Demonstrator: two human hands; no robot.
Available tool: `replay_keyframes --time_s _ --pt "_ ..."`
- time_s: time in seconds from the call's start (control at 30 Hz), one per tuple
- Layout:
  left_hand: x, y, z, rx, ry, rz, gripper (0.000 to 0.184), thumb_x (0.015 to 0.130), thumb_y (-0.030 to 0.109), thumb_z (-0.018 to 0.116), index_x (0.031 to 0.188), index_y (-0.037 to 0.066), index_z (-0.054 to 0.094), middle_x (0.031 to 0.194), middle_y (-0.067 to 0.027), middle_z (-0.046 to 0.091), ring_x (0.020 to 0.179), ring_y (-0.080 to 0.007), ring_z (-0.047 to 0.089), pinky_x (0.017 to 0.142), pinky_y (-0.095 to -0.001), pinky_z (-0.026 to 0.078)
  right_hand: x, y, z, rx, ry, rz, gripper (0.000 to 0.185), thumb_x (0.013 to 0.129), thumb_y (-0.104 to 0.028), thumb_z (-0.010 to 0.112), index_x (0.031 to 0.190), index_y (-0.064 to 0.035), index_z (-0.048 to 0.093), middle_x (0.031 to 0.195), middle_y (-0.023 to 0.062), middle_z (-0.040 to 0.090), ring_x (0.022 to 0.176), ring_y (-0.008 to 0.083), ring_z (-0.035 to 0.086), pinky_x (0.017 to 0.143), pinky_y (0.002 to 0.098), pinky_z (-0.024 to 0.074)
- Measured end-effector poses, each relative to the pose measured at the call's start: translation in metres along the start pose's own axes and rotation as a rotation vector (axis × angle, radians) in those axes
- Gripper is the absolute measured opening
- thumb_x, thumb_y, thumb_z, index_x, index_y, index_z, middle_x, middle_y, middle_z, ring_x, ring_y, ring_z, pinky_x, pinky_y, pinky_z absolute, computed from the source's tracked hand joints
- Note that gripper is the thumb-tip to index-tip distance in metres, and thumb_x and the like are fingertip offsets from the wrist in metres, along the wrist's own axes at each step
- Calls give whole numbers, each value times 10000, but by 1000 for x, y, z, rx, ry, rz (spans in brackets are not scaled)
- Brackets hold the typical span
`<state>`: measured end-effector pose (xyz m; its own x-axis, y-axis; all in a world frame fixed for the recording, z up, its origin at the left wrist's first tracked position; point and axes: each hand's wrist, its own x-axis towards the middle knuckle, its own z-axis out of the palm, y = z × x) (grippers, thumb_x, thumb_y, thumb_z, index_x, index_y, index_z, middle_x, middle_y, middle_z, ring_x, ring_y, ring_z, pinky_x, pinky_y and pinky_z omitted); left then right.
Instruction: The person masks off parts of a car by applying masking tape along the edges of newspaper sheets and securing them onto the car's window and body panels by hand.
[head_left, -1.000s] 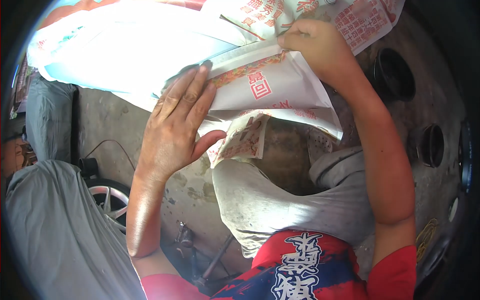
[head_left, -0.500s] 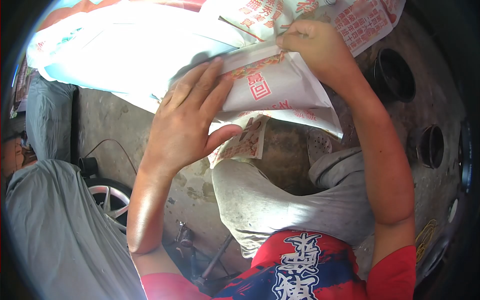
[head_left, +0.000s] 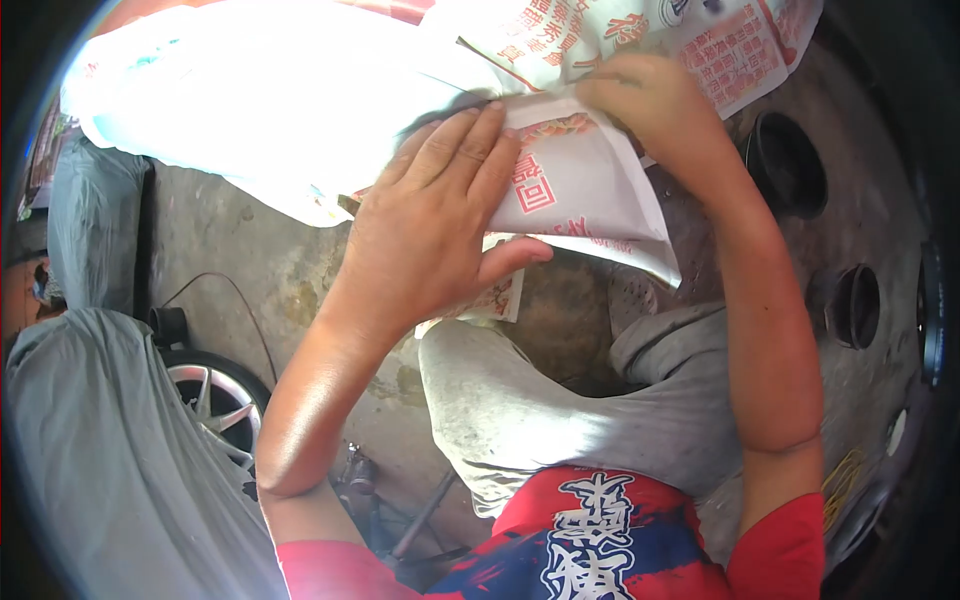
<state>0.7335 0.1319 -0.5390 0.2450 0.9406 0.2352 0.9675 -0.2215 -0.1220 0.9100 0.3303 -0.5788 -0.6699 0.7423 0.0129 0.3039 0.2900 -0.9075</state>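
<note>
A white printed sheet (head_left: 580, 200) with red characters lies folded in front of me, its lower right corner hanging free. My left hand (head_left: 430, 215) rests flat on the left part of this sheet, fingers extended and thumb apart. At the sheet's upper right edge, my right hand (head_left: 655, 105) is closed with its fingers curled over the border; the fingertips are partly hidden. Beyond both hands spreads more white material printed in red (head_left: 560, 40), washed out by glare towards the left. A smaller printed piece (head_left: 500, 300) shows below the folded sheet.
Two black buckets (head_left: 785, 165) (head_left: 852, 305) stand on the concrete floor at the right. A grey cover (head_left: 110, 450) drapes something at the left, beside a wheel (head_left: 215, 405). Metal tools (head_left: 360, 470) lie near my left elbow. A yellow cord (head_left: 842, 488) is at the lower right.
My left hand has slid right across the sheet, covering more of its middle. The right hand has shifted slightly right along the upper edge, its fingers now more curled under.
</note>
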Motion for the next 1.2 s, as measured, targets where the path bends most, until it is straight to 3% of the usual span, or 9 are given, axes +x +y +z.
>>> replay_keyframes --time_s 0.13,0.27,0.43,0.57,0.67,0.93,1.03,1.13,1.2 --pt "-1 6 5 -46 17 -26 839 841 603 709 1375 -30 572 1444 -182 562 1386 -341 482 1192 -467 374 -9 -10 -27 39 142 160 350 970 -362 635 1088 -42 716 918 21 708 705 99 612 680 281 503" --pt "-13 33 20 -200 179 -90 725 839 491 770 1376 34 600 1474 -178 525 1406 -366 463 1181 -524 394 -29 -39 -35 -8 553 -241 280 1007 -230 613 1174 -29 714 871 47 686 695 127 634 665 276 506" --pt "-44 86 48 -711 757 -366 700 872 232 785 1475 25 497 1483 -225 499 1376 -404 469 1128 -508 416 -103 -132 -6 205 233 -275 340 1034 -155 546 1293 47 633 856 14 622 580 3 409 528 176 330" --pt "-55 114 65 -1630 1181 -510 665 925 229 750 1463 -29 457 1370 -202 595 1267 -285 570 1033 -432 504 -125 -133 52 -41 -482 -479 261 967 -63 685 1207 -6 598 888 139 703 745 225 713 676 359 548" --pt "-76 102 89 -1750 1178 -473 280 1057 203 618 1239 -7 644 1107 -150 701 1012 -220 678 902 -359 552 -130 -130 94 -61 -459 -590 189 943 -61 707 1108 -26 622 876 181 693 741 347 717 661 405 551" --pt "-101 94 131 -1632 1251 -992 298 1099 253 535 1201 8 669 1005 -70 696 946 -158 654 852 -306 530 -34 -157 93 -1126 25 -1035 121 911 -114 673 853 -54 585 688 110 617 627 306 674 556 432 530" --pt "-106 95 137 -1702 1254 -1049 333 1090 301 555 1196 6 667 1008 -66 687 953 -155 644 857 -308 518 -38 -164 106 -1105 -158 -877 173 944 -164 660 837 -35 621 668 117 649 599 305 680 558 418 536" --pt "-109 92 143 -1783 1342 -1022 351 1081 322 573 1203 8 667 1018 -68 687 960 -160 643 858 -310 516 -44 -170 119 -322 -532 221 241 970 -200 640 809 -20 645 668 138 678 575 319 680 559 427 539" --pt "-112 85 143 -1747 1349 -1021 364 1073 335 587 1210 8 667 1020 -68 687 964 -161 643 861 -310 517 -40 -156 125 -666 -322 -219 235 958 -197 637 796 -28 632 640 140 653 554 330 666 556 449 536"
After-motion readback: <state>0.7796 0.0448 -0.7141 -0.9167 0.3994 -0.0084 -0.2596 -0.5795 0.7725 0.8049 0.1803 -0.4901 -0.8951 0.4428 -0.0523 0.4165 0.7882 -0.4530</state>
